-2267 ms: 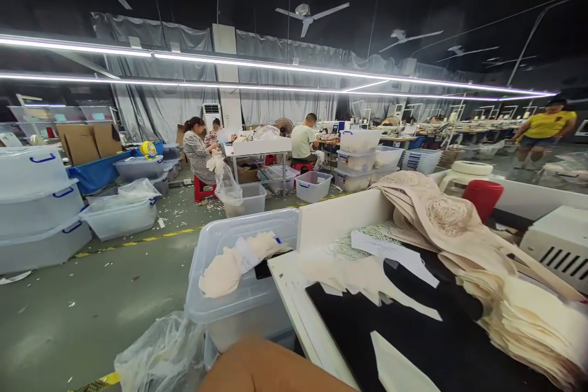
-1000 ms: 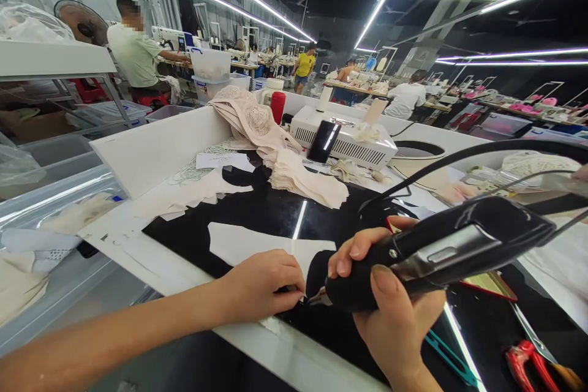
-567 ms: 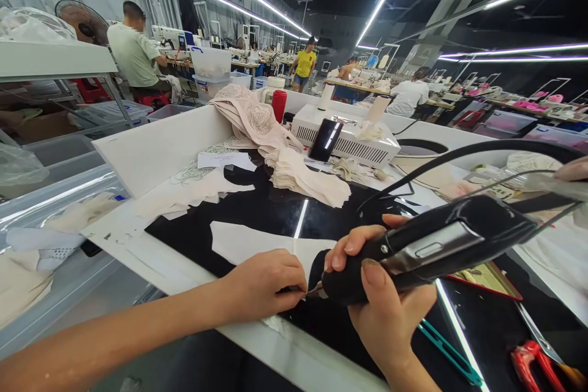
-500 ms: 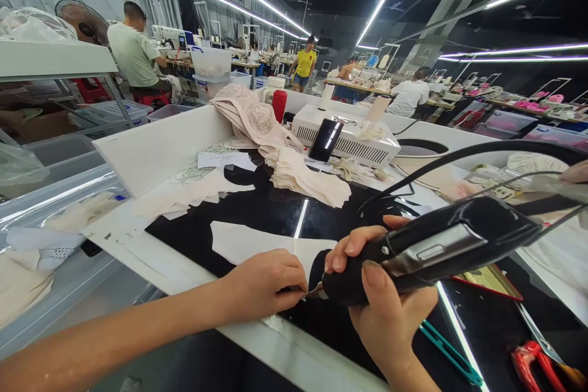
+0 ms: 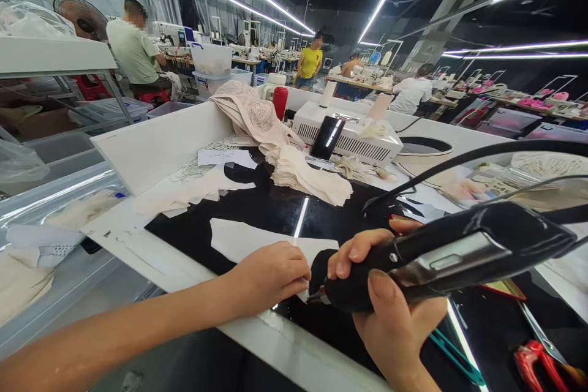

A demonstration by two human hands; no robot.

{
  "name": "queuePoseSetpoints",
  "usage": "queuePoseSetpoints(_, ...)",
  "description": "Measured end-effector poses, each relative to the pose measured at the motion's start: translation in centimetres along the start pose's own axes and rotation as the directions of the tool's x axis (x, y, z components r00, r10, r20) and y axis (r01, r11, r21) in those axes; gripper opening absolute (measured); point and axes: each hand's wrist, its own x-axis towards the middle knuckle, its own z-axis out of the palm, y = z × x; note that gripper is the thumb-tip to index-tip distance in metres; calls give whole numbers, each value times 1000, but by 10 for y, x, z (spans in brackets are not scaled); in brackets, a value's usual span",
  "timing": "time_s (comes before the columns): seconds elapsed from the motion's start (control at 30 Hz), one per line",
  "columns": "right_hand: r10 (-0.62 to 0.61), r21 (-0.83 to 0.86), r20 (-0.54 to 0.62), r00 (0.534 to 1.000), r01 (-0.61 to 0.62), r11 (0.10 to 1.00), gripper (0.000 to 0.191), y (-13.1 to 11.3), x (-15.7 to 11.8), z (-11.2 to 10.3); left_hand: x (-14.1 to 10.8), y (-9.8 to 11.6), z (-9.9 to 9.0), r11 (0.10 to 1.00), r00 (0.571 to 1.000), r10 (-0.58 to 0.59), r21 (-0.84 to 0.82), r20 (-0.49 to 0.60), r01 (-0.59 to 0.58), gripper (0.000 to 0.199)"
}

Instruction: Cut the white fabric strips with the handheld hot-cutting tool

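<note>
A white fabric piece (image 5: 243, 240) lies on the black glossy tabletop (image 5: 271, 211). My left hand (image 5: 278, 272) is closed at its near edge, with the fingers pinching the piece. In my right hand (image 5: 390, 294) is a thick black corded hand tool (image 5: 450, 251) with a silver lever along its side. Its small metal tip (image 5: 318, 297) sits just right of my left fingertips, close to the fabric's edge. Whether the tip touches the fabric, I cannot tell. Behind lies a stack of cream fabric pieces (image 5: 310, 177).
Red-handled scissors (image 5: 535, 358) and a teal tool (image 5: 457, 355) lie at the right. A phone (image 5: 327, 138) leans against a white vented box (image 5: 358, 131). More cream pieces (image 5: 193, 193) lie left. The black cable (image 5: 436, 171) arches over the right side. Several people sit or stand beyond.
The black tool and my right hand have shifted slightly right and down, its tip drawing a little away from my left fingers. My left hand has barely moved.
</note>
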Motion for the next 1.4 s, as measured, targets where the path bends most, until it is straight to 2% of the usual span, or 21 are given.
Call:
queuePoseSetpoints(0.1,-6,-3,5,1000,6,1000,40,0,-1,-1,0,0,1,999,999,24,27,-43,-23,8)
queuePoseSetpoints(0.2,-13,-4,7,1000,13,1000,40,0,-1,-1,-1,-2,3,990,985,121,82,-123,-111,7)
queuePoseSetpoints(0.33,-10,-2,8,1000,11,1000,39,1,0,-1,-2,-8,8,970,964,234,102,-127,-222,15)
queuePoseSetpoints(0.5,-14,-6,2,1000,14,1000,39,1,2,0,-5,-10,6,979,981,188,85,-37,-185,16)
queuePoseSetpoints(0.6,-11,-4,-1,1000,11,1000,39,1,2,1,-8,-11,0,975,979,206,80,6,-206,24)
queuePoseSetpoints(0.83,-11,-16,-7,1000,11,1000,40,-1,2,-1,-14,-18,-9,949,953,303,91,5,-302,28)
queuePoseSetpoints(1.4,-4,-34,-21,1000,3,999,41,-1,2,-1,-17,-23,-6,925,936,353,149,0,-349,27)
